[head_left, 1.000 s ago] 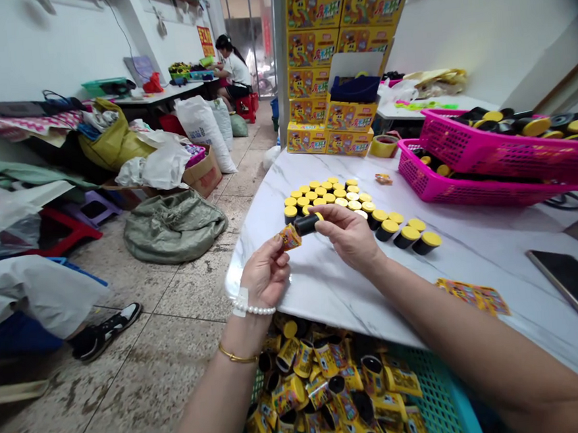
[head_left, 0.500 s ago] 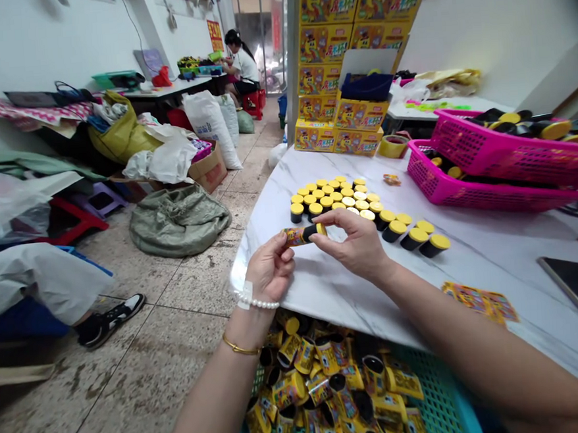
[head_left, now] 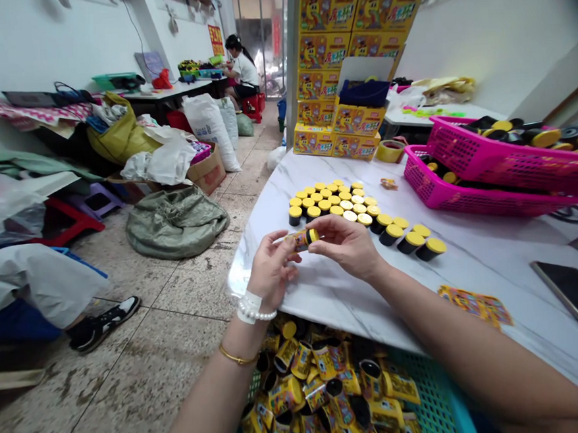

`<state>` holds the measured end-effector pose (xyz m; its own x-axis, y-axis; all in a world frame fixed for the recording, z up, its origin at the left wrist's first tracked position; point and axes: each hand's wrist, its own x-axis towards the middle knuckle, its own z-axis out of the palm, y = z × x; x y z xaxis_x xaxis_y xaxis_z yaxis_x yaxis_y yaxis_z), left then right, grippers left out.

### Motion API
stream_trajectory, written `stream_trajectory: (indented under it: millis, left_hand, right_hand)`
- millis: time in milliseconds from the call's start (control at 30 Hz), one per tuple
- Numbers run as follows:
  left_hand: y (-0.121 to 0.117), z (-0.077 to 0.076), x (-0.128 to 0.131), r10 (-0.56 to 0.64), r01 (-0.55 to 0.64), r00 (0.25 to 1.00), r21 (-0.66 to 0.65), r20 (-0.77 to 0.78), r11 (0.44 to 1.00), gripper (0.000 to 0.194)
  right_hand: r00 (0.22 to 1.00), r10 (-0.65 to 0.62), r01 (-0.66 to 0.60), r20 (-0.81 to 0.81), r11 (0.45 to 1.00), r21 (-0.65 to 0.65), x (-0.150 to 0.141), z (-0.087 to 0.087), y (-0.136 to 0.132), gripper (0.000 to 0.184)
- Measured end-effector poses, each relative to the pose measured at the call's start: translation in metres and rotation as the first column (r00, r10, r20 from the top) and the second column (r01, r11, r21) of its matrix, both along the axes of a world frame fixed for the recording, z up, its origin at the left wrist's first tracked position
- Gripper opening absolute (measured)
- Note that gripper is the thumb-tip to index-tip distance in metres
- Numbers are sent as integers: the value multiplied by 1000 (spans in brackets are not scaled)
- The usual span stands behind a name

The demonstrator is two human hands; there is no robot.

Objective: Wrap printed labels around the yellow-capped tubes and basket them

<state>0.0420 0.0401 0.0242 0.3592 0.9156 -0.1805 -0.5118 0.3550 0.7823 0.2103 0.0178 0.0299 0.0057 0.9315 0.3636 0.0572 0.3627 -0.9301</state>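
Yellow printed boxes [head_left: 326, 7] are standing stacked at the top, right of centre in my feed, behind a white tabletop [head_left: 341, 292]. Mid-frame, I am holding a black cup [head_left: 312, 236] sideways, my left hand [head_left: 268, 271] pinching its printed sleeve [head_left: 299, 241] and my right hand [head_left: 351, 244] gripping its yellow-lidded end. Other lidded cups [head_left: 336, 200] are standing just behind; wrapped cups [head_left: 286, 393] are filling a teal basket [head_left: 433, 372], bottom centre.
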Motion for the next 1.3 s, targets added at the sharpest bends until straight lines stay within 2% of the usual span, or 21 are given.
stream_trajectory:
  millis: [67, 133, 233, 400, 533, 600, 700, 833, 900, 1033, 1133, 1233, 1300]
  left_hand:
    - [0, -1, -1, -88, 92, 994, 62, -63, 994, 39]
    - [2, -3, -3, -114, 125, 988, 107, -101, 986, 36]
    - [4, -6, -5, -140, 156, 983, 141, -119, 978, 39]
    - [6, -8, -5, -191, 196, 980, 125, -51, 973, 45]
    - [6, -5, -7, -231, 237, 970, 91, -69, 967, 52]
    - [6, -5, -9, -247, 253, 965, 70, -83, 965, 51]
    - [4, -10, -10, -204, 213, 974, 97, -98, 972, 47]
    - [2, -21, -8, -75, 95, 993, 230, -92, 969, 42]
    - [1, -24, -9, -39, 71, 993, 300, -111, 951, 38]
    - [1, -23, -13, -3, 93, 980, 442, -200, 892, 30]
    - [-1, -21, -16, 35, 114, 964, 529, -263, 841, 26]
    - [-4, -21, -15, 141, 133, 923, 640, -358, 757, 20]
    - [-6, -21, -13, 230, 160, 881, 717, -414, 679, 19]
  right_hand:
    - [992, -56, 48, 111, 996, 72, 2, -1, 0, 33]
    - [972, -94, 64, 214, 988, 141, 3, -2, 1, 31]
    - [962, -46, -7, 269, 981, 194, 4, -5, 1, 30]
    - [966, 35, -77, 256, 985, 154, 6, -1, -1, 32]
    - [947, 1, -56, 320, 985, 165, 6, 2, -3, 22]
    - [936, -28, -41, 351, 981, 187, 5, 2, -3, 24]
    - [934, -34, -23, 355, 988, 156, 5, 2, -3, 34]
    - [931, -49, -18, 362, 983, 181, 4, 1, -3, 20]
    - [950, -58, 1, 307, 983, 182, 2, -1, -3, 18]
    - [990, -68, 58, 124, 995, 84, -5, -3, -6, 23]
    - [999, -21, 18, -25, 991, -136, -10, -1, -8, 28]
    - [988, 44, -98, -146, 916, -389, -11, -2, -7, 33]
    - [979, 68, -149, -192, 881, -449, -9, -4, -5, 35]
